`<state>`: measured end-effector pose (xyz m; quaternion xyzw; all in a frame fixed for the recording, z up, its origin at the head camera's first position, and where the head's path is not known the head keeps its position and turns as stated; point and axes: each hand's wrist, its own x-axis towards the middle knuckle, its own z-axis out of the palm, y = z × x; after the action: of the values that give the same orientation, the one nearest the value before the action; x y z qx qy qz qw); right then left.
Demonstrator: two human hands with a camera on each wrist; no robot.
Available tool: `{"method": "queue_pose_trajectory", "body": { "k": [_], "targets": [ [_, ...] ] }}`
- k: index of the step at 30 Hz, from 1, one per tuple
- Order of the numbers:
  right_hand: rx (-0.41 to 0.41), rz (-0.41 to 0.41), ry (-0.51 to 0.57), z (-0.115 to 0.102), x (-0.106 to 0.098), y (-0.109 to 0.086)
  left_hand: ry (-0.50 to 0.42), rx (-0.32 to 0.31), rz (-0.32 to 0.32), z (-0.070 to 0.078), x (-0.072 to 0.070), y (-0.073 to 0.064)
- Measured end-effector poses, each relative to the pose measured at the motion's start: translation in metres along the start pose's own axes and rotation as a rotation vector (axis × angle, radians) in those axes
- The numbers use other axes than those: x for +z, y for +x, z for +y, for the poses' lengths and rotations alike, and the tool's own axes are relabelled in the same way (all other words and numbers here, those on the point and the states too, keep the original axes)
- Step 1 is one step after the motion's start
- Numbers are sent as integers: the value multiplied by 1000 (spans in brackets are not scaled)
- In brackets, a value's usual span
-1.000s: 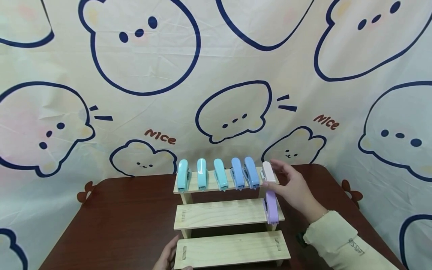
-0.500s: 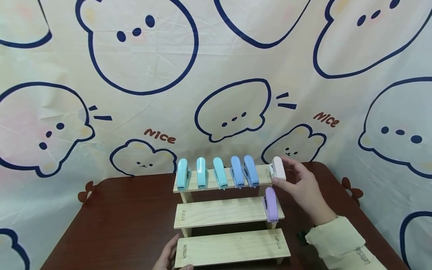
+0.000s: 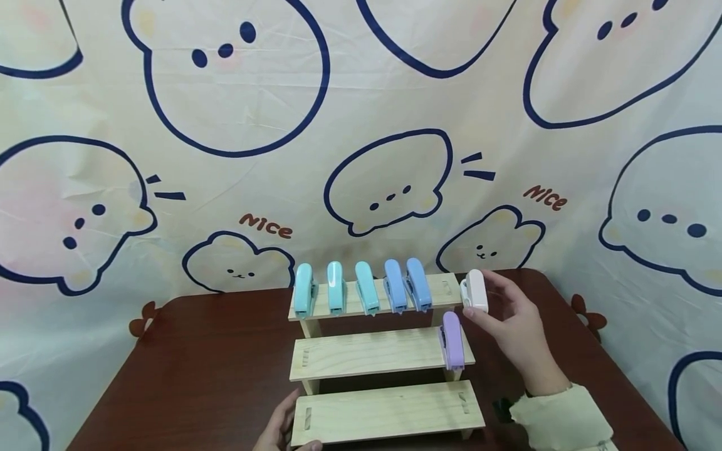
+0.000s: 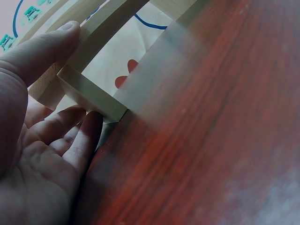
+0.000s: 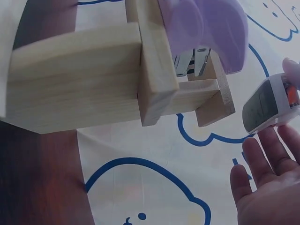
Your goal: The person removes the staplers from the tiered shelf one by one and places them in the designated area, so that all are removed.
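My right hand [image 3: 517, 329] pinches a white stapler [image 3: 476, 290] between thumb and fingers, just off the right end of the top tier of a three-tier wooden shelf [image 3: 389, 413]. In the right wrist view the stapler's grey underside [image 5: 261, 110] shows, apart from the wood. A purple stapler [image 3: 453, 341] stands at the right end of the middle tier. At the bottom tier's front left corner, my left hand [image 3: 277, 426] grips the shelf. The left wrist view has its thumb [image 4: 51, 44] on top of the board and its fingers against the leg [image 4: 91, 93].
Several light-blue staplers [image 3: 368, 289] and two darker blue staplers [image 3: 418, 285] stand in a row on the top tier. The shelf is on a dark brown table [image 3: 197, 369]. Behind it hangs a cartoon-printed cloth [image 3: 383, 106].
The white stapler has moved right in my right hand, from over the top tier's right end to just beyond it. The purple stapler is now unobstructed. My left hand stays at the corner.
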<state>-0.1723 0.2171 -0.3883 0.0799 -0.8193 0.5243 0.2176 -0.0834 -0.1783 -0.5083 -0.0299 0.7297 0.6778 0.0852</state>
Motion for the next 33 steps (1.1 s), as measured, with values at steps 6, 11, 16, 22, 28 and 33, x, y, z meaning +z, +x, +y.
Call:
{"method": "queue_pose_trajectory", "body": {
  "k": [6,11,16,22,28,33],
  "targets": [
    [76,72,32,3,-2,-15,-2,33,-28,-1,1,0],
    [78,85,39,3,-5,-21,-2,42,-63,1,-1,1],
    [92,73,20,7,-11,-26,-3,34,-66,4,-1,1],
    [122,55,-8,16,-17,-28,-9,37,-77,2,-2,2],
    [150,49,5,28,-19,-26,0,47,-96,0,-4,0],
    [203,28,-2,43,-21,-22,0,48,-86,0,-4,-1]
  ]
}}
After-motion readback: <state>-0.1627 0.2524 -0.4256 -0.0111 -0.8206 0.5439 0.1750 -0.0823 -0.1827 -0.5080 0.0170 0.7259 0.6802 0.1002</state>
